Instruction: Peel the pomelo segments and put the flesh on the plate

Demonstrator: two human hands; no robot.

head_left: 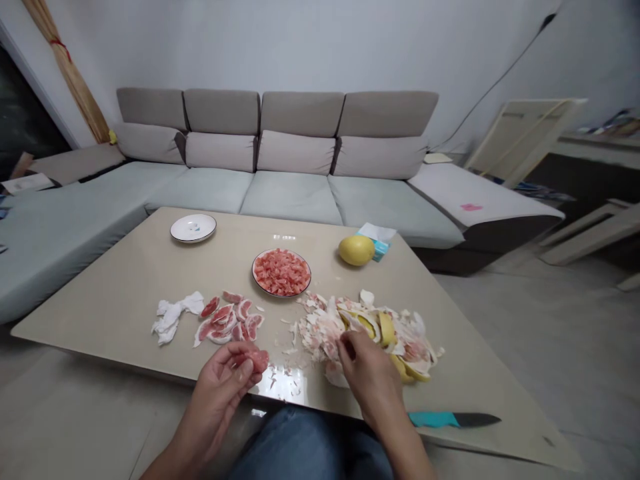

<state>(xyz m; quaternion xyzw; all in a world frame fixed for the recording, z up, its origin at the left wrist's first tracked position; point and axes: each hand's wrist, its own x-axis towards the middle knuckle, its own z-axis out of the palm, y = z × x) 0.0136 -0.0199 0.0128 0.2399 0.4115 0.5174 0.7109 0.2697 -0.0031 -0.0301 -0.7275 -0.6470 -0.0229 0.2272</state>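
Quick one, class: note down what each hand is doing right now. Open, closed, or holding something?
Left hand: closed, holding a piece of pink fruit flesh.
Right hand: fingers curled at the peel heap; whether it holds anything cannot be told.

Home living room: cushioned sofa [293,193], low table [135,280], curtain [77,83].

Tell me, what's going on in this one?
A person sits at a low table with pink fruit in several stages. The left hand holds a piece of pink flesh at the table's near edge. The right hand is at a heap of peel and pith scraps; whether it grips anything is hidden. Unpeeled segments lie on the left, loose pink bits fill a plate, and a knife lies at the near right.
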